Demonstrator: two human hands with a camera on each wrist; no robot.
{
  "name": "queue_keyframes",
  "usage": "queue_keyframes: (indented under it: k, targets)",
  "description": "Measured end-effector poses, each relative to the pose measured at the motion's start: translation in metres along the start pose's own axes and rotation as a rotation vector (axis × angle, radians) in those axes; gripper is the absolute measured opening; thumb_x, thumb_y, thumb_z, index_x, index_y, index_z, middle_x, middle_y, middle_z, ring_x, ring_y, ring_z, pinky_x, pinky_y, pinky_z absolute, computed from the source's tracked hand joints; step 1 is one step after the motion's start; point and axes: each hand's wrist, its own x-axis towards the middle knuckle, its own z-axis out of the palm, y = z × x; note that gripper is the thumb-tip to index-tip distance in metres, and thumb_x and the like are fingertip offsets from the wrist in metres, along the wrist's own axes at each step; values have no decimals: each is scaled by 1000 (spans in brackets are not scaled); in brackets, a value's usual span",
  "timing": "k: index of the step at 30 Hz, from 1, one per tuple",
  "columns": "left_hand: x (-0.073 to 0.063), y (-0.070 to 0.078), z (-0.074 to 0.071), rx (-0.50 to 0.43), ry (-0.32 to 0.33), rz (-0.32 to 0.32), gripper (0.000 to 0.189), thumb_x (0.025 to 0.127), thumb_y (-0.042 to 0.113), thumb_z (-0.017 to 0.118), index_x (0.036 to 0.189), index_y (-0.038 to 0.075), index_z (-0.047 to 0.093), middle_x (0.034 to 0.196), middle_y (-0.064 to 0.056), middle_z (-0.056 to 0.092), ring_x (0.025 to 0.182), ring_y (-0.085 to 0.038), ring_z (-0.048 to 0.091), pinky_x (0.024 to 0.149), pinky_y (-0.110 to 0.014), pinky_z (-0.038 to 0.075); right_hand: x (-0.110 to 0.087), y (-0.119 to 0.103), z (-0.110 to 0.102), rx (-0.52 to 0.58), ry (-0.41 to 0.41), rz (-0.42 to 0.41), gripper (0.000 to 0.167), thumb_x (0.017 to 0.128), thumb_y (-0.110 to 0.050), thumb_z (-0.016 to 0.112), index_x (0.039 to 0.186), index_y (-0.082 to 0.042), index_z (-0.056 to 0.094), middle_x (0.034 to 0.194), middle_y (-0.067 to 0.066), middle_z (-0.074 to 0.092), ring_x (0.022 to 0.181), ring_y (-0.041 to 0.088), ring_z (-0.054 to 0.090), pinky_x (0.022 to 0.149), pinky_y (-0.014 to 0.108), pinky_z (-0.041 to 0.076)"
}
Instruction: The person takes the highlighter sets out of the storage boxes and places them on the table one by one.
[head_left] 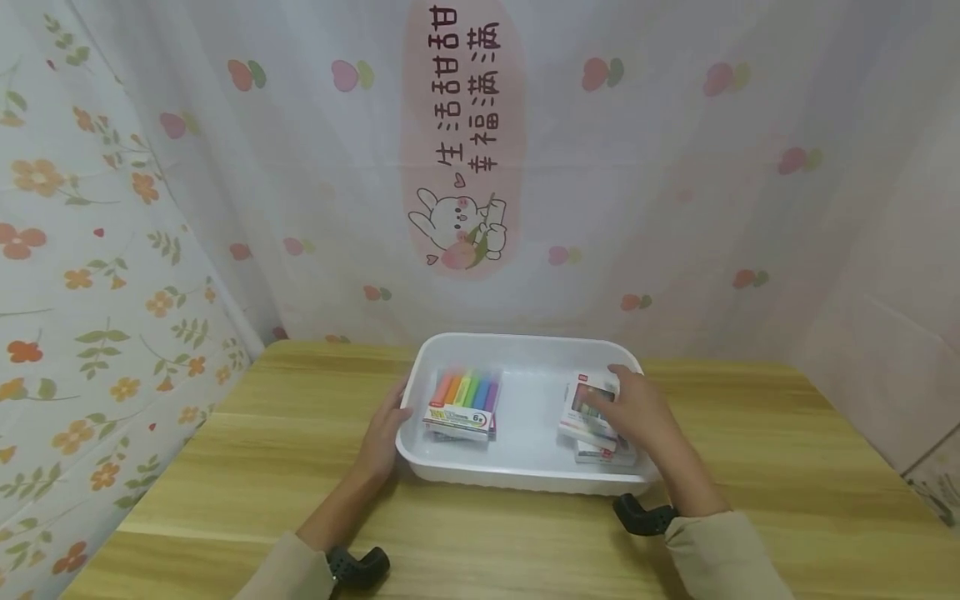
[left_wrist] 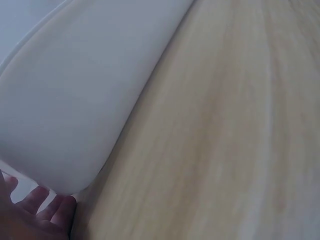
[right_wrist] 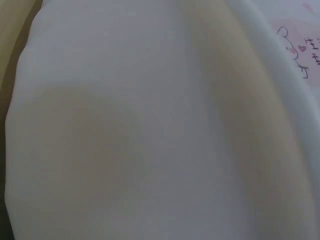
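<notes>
While your left hand [head_left: 384,433] is gripping the left end of the white tray [head_left: 528,477], just below the middle of the head view, a pack of coloured markers [head_left: 465,404] is lying inside, left of centre. Right of centre, a printed box [head_left: 581,432] is resting partly over a white box [head_left: 596,456]. At far right, your right hand [head_left: 637,408] is extending over the rim, its thumb in front of the printed box; whether it is gripping anything, I cannot tell.
</notes>
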Motion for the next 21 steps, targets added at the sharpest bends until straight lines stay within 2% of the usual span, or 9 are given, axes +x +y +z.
queue_keyframes:
  k: [3,7,15,19,21]
  targets:
    - [1,0,-1,4,-1,-9,59,102,13,31,161,14,26,169,-13,23,156,-37,21,124,-57,22,1,-2,2,-9,15,0,80,96,-41,62,150,11,34,146,38,46,132,55,49,108,68,41]
    - [2,-1,-1,-7,-5,-25,59,103,14,30,161,15,25,170,-12,22,157,-36,21,124,-56,22,1,-4,6,8,-11,-2,84,95,-38,63,151,13,29,150,39,40,138,55,41,114,67,36]
    - [-2,-1,1,-16,-9,-22,59,102,13,31,161,11,24,169,-16,22,156,-39,22,123,-58,22,4,4,20,13,-42,54,103,89,-47,69,154,14,17,154,43,27,136,54,40,113,65,37]
    - [-1,1,1,-7,-3,-21,59,103,14,31,161,10,25,169,-15,22,156,-39,21,124,-58,21,6,4,21,37,-39,65,108,88,-47,71,155,13,13,156,43,24,141,58,33,116,67,33]
    - [-1,2,1,-5,1,-16,59,103,14,31,161,9,25,169,-16,22,157,-39,20,124,-58,20,6,3,20,40,-41,76,110,87,-48,72,155,13,12,154,44,26,139,57,36,115,67,35]
